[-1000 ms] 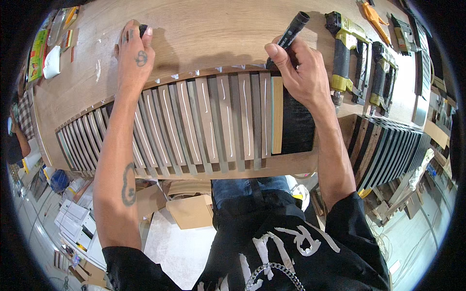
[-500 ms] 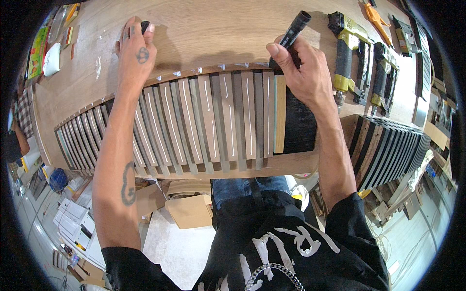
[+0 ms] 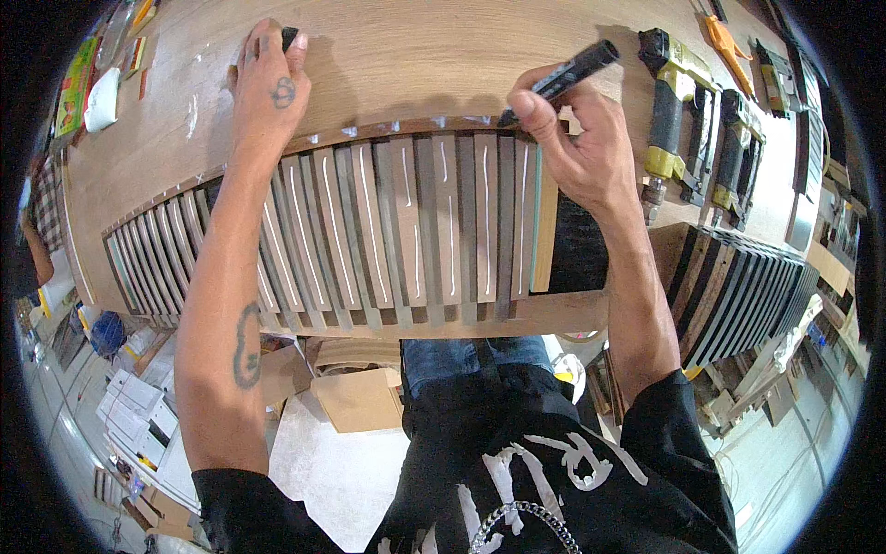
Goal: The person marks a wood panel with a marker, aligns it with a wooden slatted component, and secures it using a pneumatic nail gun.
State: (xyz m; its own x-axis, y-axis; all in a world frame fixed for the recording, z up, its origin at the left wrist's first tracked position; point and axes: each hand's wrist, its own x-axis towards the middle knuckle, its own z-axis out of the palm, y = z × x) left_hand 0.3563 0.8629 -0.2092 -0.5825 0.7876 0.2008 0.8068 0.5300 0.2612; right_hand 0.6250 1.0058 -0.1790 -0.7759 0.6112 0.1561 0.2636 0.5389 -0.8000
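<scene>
My right hand (image 3: 591,125) grips a black marker (image 3: 577,74) like a pen. The marker's tip points down and left, at or just over a brown wooden edge strip (image 3: 369,130) bearing several pale marks; I cannot tell whether it touches. My left hand (image 3: 269,83), over the tabletop farther left, is closed on a small black piece that looks like the marker's cap (image 3: 289,38). Below the edge strip lies a row of narrow brown wooden slats (image 3: 371,231) with dark gaps between them. Thin white lines of what looks like glue run along several slats.
Two yellow-and-black nail guns (image 3: 666,120) lie at the right of the wooden tabletop (image 3: 388,65). Beyond them is an orange tool (image 3: 726,51). A stack of black-edged boards (image 3: 738,295) stands at the lower right. An open cardboard box (image 3: 355,399) sits below the table.
The marker leans over more to the right, and its tip has moved left along the edge strip. My left hand keeps its hold on the small black piece. The whole view has shifted slightly.
</scene>
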